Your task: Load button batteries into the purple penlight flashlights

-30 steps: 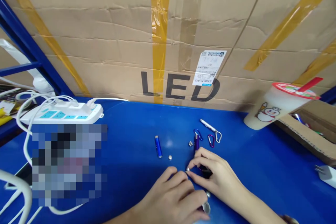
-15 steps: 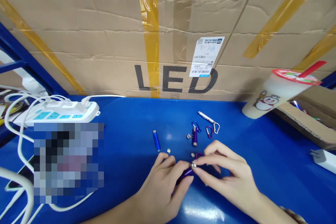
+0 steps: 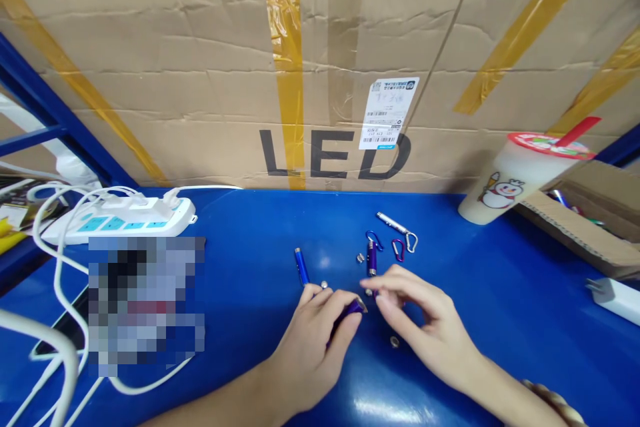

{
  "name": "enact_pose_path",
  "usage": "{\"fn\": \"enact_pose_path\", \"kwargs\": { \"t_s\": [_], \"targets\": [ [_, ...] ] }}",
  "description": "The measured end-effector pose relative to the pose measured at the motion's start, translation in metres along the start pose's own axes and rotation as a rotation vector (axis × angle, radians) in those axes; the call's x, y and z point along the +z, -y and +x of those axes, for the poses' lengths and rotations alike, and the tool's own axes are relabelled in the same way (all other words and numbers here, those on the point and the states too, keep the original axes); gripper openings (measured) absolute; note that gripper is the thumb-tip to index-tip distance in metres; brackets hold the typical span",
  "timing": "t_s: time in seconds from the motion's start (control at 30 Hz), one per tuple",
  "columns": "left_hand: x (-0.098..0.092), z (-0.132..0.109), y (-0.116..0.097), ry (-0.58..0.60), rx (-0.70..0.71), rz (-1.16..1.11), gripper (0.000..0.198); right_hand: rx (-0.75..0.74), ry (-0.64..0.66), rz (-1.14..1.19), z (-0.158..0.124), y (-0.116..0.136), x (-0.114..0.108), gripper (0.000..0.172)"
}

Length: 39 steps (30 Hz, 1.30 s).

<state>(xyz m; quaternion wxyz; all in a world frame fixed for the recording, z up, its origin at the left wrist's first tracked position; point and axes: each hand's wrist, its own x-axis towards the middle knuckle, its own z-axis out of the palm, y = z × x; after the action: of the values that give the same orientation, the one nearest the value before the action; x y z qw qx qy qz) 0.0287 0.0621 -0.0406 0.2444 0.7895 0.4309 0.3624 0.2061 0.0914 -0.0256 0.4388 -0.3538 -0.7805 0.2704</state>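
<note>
A small purple metal torch body [image 3: 349,312] was gripped between the fingers of the left hand [image 3: 313,340] above the blue tabletop [image 3: 250,280]. Since half a second earlier, the right hand [image 3: 425,323] had been drawn slightly back; its fingertips were pinched narrowly at the torch's open end, though what they held could not be told. "LED" was printed on the brown cardboard box [image 3: 200,80] behind.

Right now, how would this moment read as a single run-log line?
left hand: grips purple mini flashlight | right hand: fingertips at its open end | loose: blue flashlight, silver cap | surface: blue table
</note>
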Motion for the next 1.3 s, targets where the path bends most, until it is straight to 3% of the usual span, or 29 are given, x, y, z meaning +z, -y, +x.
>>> {"fn": "enact_pose_path", "kwargs": {
  "t_s": [0.1,0.2,0.43,0.53,0.77,1.07,1.3],
  "targets": [
    [0.001,-0.001,-0.002,-0.037,-0.052,-0.100,0.017,0.138,-0.121,-0.044,0.006,-0.015,-0.006,0.018],
    [0.002,-0.003,-0.004,-0.054,-0.004,-0.154,0.018,0.125,-0.172,-0.177,0.013,-0.034,-0.012,0.018],
    [0.003,-0.006,-0.010,-0.031,0.160,-0.094,0.012,-0.004,0.027,-0.436,0.014,-0.048,-0.011,0.027],
    [0.003,-0.005,-0.011,-0.097,0.212,-0.083,0.011,-0.061,0.154,-0.554,0.008,-0.048,-0.007,0.034],
    [-0.004,0.004,-0.003,-0.181,0.054,-0.123,0.018,-0.161,0.199,-0.635,0.001,-0.055,-0.006,0.036],
    [-0.014,0.008,-0.003,-0.095,-0.129,-0.222,0.018,-0.171,0.210,-0.606,0.003,-0.045,-0.003,0.030],
    [-0.008,0.003,-0.006,-0.023,-0.066,-0.208,0.017,-0.183,0.193,-0.515,0.006,-0.036,-0.005,0.028]
  ]
}}
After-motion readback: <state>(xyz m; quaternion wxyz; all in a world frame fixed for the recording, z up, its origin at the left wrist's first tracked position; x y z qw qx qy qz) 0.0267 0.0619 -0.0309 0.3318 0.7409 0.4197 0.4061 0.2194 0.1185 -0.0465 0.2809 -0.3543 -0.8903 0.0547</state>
